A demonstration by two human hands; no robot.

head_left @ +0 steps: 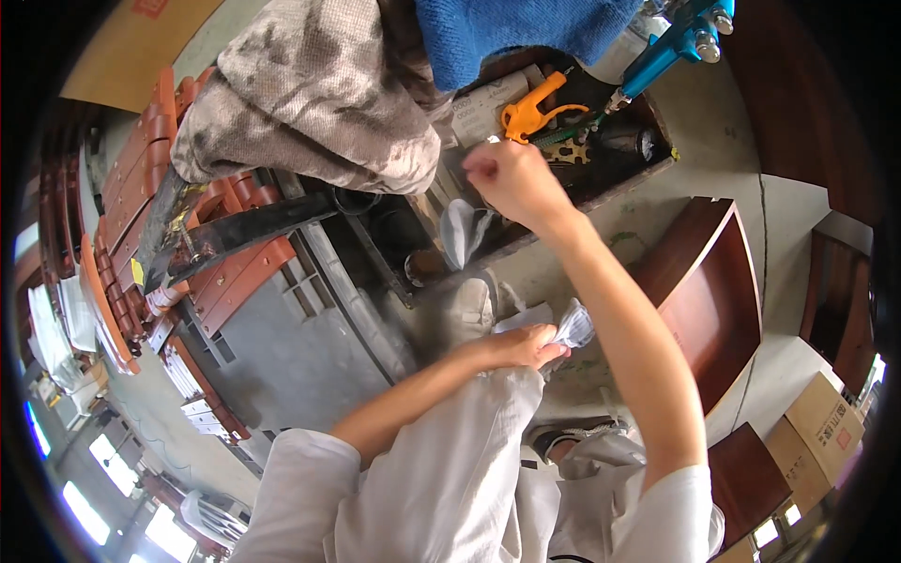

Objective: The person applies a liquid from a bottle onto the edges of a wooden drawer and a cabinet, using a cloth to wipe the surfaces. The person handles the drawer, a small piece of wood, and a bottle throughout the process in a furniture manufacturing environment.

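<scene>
My left hand (527,347) rests near my raised knee, its fingers closed around a crumpled whitish piece of cloth or plastic (574,325). Over a dark open tool tray (601,199), my right hand (518,184) has its fingers curled; what they hold, if anything, cannot be made out. Just beyond it lies an orange air blow gun (535,108), beside a pale printed sheet or roll (483,111). A folded grey-white piece (460,233) hangs at the tray's near side, below my right hand. A brass-coloured flat wrench-like piece (568,152) lies inside the tray.
A stained grey cloth (310,94) and a blue towel (526,38) drape over the far side. At the top right is a blue spray gun (671,52). Reddish-brown wooden parts (141,178) stack at left; a brown drawer-like box (718,300) and cartons (817,422) stand right.
</scene>
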